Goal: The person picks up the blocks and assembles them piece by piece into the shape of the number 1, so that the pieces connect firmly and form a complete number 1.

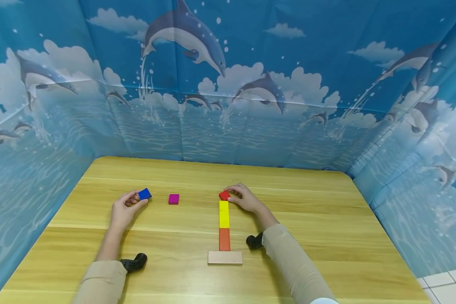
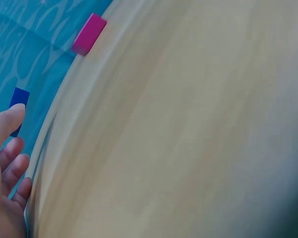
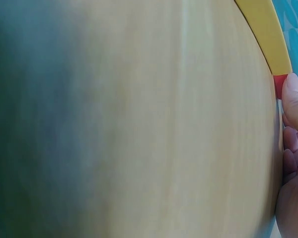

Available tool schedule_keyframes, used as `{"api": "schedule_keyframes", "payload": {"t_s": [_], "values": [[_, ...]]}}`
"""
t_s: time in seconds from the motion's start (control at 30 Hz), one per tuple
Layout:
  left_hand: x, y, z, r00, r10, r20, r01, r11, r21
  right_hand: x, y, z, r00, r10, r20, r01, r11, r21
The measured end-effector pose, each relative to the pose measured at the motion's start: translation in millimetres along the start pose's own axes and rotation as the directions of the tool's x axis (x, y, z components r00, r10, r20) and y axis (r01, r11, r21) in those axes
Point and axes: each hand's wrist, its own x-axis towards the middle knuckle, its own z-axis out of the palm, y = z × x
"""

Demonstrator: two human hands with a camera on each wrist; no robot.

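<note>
Between thumb and fingers, my left hand [image 1: 124, 210] pinches a blue block [image 1: 145, 194] over the left part of the table; the left wrist view shows the same blue block [image 2: 21, 97] by the thumb. A magenta block [image 1: 173, 199] lies on the wood to its right. My right hand [image 1: 247, 198] pinches a small red block [image 1: 224, 195] at the far end of a yellow block [image 1: 223, 214]. Below the yellow one lies an orange-red block [image 1: 224, 240], in line with it. A pale wooden block [image 1: 225, 258] lies crosswise at the near end of this line.
The wood-grain table [image 1: 308, 253] reaches back to a blue curtain [image 1: 228, 126] printed with dolphins, which also hangs along both sides. Black wrist-worn devices [image 1: 134, 262] show at both sleeves. White floor tiles [image 1: 446, 287] appear at the lower right.
</note>
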Motion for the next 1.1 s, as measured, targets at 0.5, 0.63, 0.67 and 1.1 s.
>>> {"api": "schedule_keyframes", "payload": {"t_s": [0.5, 0.63, 0.67, 1.1], "values": [[-3.8, 44.9, 39.9, 0.998, 0.066, -0.011, -0.067, 0.985, -0.158, 1.2, 1.6, 0.4, 1.0, -0.008, 0.002, 0.008, 1.0, -0.004], [-5.6, 53.3, 54.5, 0.998, 0.06, 0.012, -0.058, 0.987, -0.153, 1.0, 1.2, 0.2, 1.0, -0.018, -0.001, 0.018, 1.0, 0.001], [-4.8, 51.5, 59.1, 0.998, 0.068, 0.017, -0.065, 0.985, -0.158, 0.9, 0.9, 0.1, 1.0, -0.02, -0.002, 0.02, 1.0, 0.0], [-5.7, 72.2, 103.9, 0.981, 0.181, 0.07, -0.163, 0.965, -0.204, 1.4, 0.0, -0.6, 1.0, -0.003, -0.003, 0.003, 1.0, 0.008]]}}
